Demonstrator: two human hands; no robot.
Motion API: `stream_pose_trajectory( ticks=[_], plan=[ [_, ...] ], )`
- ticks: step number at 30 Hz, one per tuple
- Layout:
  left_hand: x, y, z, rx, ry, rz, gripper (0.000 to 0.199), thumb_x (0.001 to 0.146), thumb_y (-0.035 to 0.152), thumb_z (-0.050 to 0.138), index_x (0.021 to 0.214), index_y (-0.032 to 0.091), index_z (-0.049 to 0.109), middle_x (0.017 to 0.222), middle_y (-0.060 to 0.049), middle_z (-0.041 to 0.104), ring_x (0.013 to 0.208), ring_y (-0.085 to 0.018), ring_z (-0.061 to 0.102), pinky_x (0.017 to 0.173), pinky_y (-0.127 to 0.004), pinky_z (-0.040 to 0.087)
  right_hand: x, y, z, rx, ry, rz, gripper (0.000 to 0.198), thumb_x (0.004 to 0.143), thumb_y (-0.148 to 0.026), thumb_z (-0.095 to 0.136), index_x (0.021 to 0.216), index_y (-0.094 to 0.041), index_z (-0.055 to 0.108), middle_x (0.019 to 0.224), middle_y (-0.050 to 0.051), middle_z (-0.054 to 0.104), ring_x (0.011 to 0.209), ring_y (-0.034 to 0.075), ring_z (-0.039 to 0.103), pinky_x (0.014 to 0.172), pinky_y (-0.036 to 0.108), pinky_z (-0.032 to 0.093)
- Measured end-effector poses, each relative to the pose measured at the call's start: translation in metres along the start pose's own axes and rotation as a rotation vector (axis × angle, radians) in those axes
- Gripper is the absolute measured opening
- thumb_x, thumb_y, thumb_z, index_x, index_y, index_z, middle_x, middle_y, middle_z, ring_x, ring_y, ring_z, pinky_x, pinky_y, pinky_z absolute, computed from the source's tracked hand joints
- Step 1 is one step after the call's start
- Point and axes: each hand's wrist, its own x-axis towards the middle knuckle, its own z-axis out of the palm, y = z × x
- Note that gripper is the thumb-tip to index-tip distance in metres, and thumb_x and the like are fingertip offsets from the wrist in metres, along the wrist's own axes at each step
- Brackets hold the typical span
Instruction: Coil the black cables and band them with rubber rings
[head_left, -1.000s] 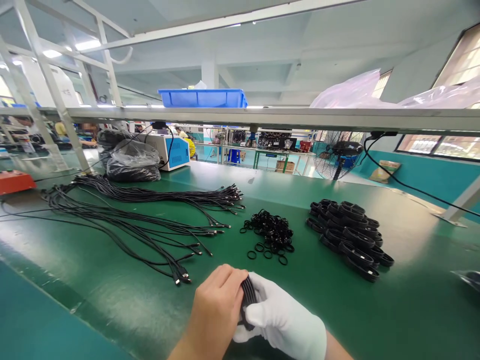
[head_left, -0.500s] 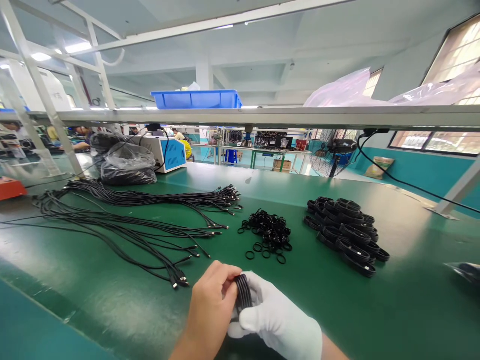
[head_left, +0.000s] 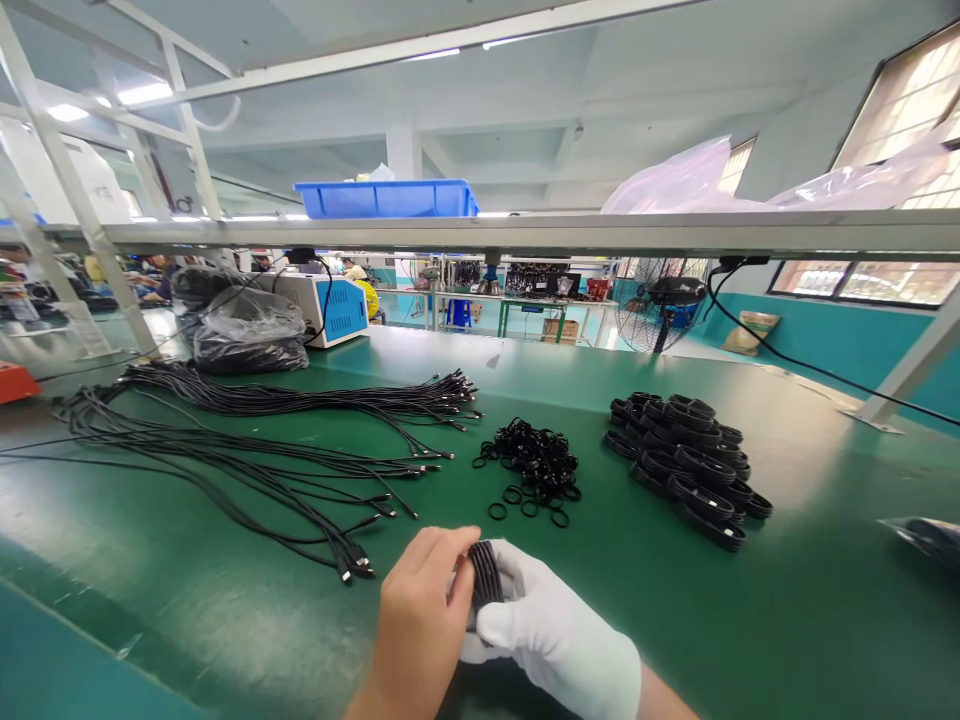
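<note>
While the black coil (head_left: 487, 572) is held up between the two hands at the near side of the bench, its side-by-side loops stand upright, facing the wearer's view. The gloved right hand (head_left: 555, 635) is clamped on it, thumb across the near face and the other fingers wrapped round from the far side. The bare left hand (head_left: 420, 605) meets the coil's left edge, its fingers bent together over the top and its thumb just beside the loops; the fingertips are partly hidden, so I cannot tell how firmly they grip. Beyond the hands, on the green bench (head_left: 247, 625), lies a heap of small black rings (head_left: 534, 460), with a few loose ones along its near edge. To the left stretch long black cables (head_left: 225, 470) in two loose bundles, their metal-tipped ends pointing toward the rings. To the right, more black coils (head_left: 690, 460) are stacked in an overlapping pile, well apart from the hands. At the far left a filled clear plastic bag (head_left: 251, 325) sits next to a white-and-blue machine (head_left: 341, 308). Above runs a pale shelf (head_left: 540, 233) bearing a blue tray (head_left: 386, 200) and pinkish plastic sheeting (head_left: 667, 185); behind the bench stands a black fan (head_left: 660, 310).
</note>
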Motion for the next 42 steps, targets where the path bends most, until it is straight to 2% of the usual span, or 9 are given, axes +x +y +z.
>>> stream_pose_trajectory(
  ticks=[4, 8, 15, 21, 27, 32, 35, 38, 42],
  plan=[
    [-0.001, -0.004, 0.002, 0.096, 0.015, 0.065, 0.024, 0.082, 0.011, 0.048, 0.084, 0.021, 0.069, 0.073, -0.003, 0.068, 0.069, -0.018, 0.063, 0.068, -0.027, 0.047, -0.001, -0.004, 0.003, -0.03, 0.021, -0.008, 0.051, 0.051, -0.019, 0.079, 0.097, -0.016, 0.056, 0.097, 0.005, 0.058, 0.086, 0.018, 0.058, 0.069, 0.03, 0.048],
    [0.007, 0.0, -0.003, 0.011, -0.084, -0.021, 0.028, 0.077, 0.007, 0.049, 0.089, 0.022, 0.069, 0.084, -0.002, 0.069, 0.077, -0.018, 0.064, 0.07, -0.026, 0.048, -0.001, -0.006, 0.004, -0.019, 0.024, 0.001, 0.051, 0.049, -0.013, 0.078, 0.096, -0.015, 0.056, 0.097, 0.004, 0.06, 0.083, 0.016, 0.06, 0.068, 0.028, 0.047],
    [0.01, -0.005, 0.001, -0.136, -0.115, -0.183, 0.026, 0.071, 0.006, 0.048, 0.072, 0.023, 0.068, 0.069, 0.003, 0.065, 0.063, -0.014, 0.06, 0.059, -0.023, 0.045, 0.001, -0.001, 0.002, -0.03, 0.033, 0.049, 0.056, 0.048, -0.01, 0.077, 0.099, -0.014, 0.056, 0.099, 0.007, 0.062, 0.089, 0.022, 0.063, 0.069, 0.03, 0.047],
    [0.015, -0.006, 0.001, -0.088, -0.187, -0.179, 0.028, 0.07, 0.006, 0.045, 0.08, 0.021, 0.067, 0.075, 0.001, 0.063, 0.067, -0.015, 0.059, 0.064, -0.026, 0.045, 0.003, -0.003, 0.004, -0.024, 0.067, 0.057, 0.058, 0.045, -0.009, 0.076, 0.098, -0.014, 0.056, 0.096, 0.006, 0.062, 0.083, 0.02, 0.063, 0.072, 0.031, 0.046],
    [0.014, -0.008, -0.022, -0.191, -0.294, -0.331, 0.019, 0.08, 0.022, 0.048, 0.091, 0.021, 0.063, 0.088, -0.003, 0.064, 0.081, -0.019, 0.06, 0.076, -0.031, 0.045, 0.0, -0.007, -0.001, -0.133, 0.18, 0.068, 0.056, 0.048, -0.01, 0.074, 0.1, -0.016, 0.055, 0.1, 0.007, 0.059, 0.087, 0.021, 0.061, 0.071, 0.032, 0.047],
    [0.009, -0.01, -0.019, -0.211, -0.327, -0.195, 0.035, 0.075, 0.009, 0.045, 0.102, 0.025, 0.062, 0.087, 0.0, 0.06, 0.074, -0.015, 0.057, 0.074, -0.029, 0.045, 0.003, -0.005, 0.004, -0.253, 0.192, 0.08, 0.053, 0.048, -0.006, 0.069, 0.098, -0.016, 0.055, 0.091, 0.003, 0.06, 0.086, 0.021, 0.06, 0.074, 0.033, 0.046],
    [0.009, -0.013, -0.01, -0.216, -0.287, -0.097, 0.036, 0.073, 0.004, 0.042, 0.091, 0.024, 0.065, 0.09, -0.001, 0.061, 0.078, -0.015, 0.058, 0.072, -0.026, 0.045, 0.006, 0.0, 0.004, -0.267, 0.122, 0.04, 0.049, 0.047, -0.004, 0.067, 0.094, -0.016, 0.056, 0.085, 0.001, 0.059, 0.082, 0.018, 0.058, 0.071, 0.03, 0.044],
    [0.011, -0.017, -0.005, -0.222, -0.22, -0.094, 0.028, 0.077, 0.006, 0.042, 0.083, 0.022, 0.065, 0.084, -0.001, 0.062, 0.079, -0.016, 0.059, 0.071, -0.026, 0.044, 0.004, -0.004, 0.002, -0.334, 0.153, 0.007, 0.035, 0.059, -0.014, 0.064, 0.092, -0.015, 0.057, 0.08, 0.001, 0.057, 0.072, 0.014, 0.054, 0.065, 0.027, 0.043],
    [0.012, -0.022, -0.004, -0.275, -0.252, -0.124, 0.025, 0.078, 0.007, 0.044, 0.082, 0.022, 0.064, 0.081, 0.0, 0.061, 0.075, -0.015, 0.058, 0.068, -0.025, 0.044, -0.005, -0.02, 0.003, -0.564, 0.282, -0.109, 0.014, 0.078, -0.026, 0.047, 0.081, -0.015, 0.055, 0.071, 0.0, 0.051, 0.065, 0.011, 0.048, 0.06, 0.026, 0.04]
  ],
)
